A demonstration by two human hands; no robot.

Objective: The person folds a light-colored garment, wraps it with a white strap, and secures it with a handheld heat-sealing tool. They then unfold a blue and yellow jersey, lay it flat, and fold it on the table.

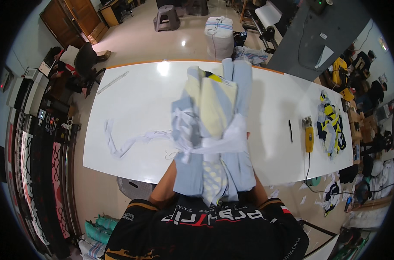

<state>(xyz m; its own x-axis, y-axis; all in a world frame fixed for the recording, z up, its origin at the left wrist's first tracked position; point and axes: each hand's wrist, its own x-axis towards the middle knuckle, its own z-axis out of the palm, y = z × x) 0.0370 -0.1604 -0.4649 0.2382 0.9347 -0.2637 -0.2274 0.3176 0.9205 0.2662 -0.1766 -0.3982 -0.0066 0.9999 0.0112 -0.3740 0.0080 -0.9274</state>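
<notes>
I have the bundle of pale blue and cream cloth [218, 104] in front of both hands, its lower end reaching past the near edge of the white table [270, 164]; the left forearm [165, 185] runs up behind it and that hand is hidden, so I cannot tell whether its fingers are closed; of the right hand [248, 135] I get only a sliver at the bundle's right side, too little to read its grip; my judgement is that the two brace the load from either side because loose layers would splay; the white strip [225, 141] goes round the bundle's middle, bunched in a knot-like tangle toward the left, probably to keep the layers together; a slack length of white strip [134, 141] lies left of the hands, and I cannot see whether it joins the tie; well right of the hands, the black pen [291, 131], the yellow corded tool [309, 139] and the scrap heap [331, 125] sit apart, presumably to give the bundle room; the long ruler [113, 82] lies beyond the left hand, likely out of its way
</notes>
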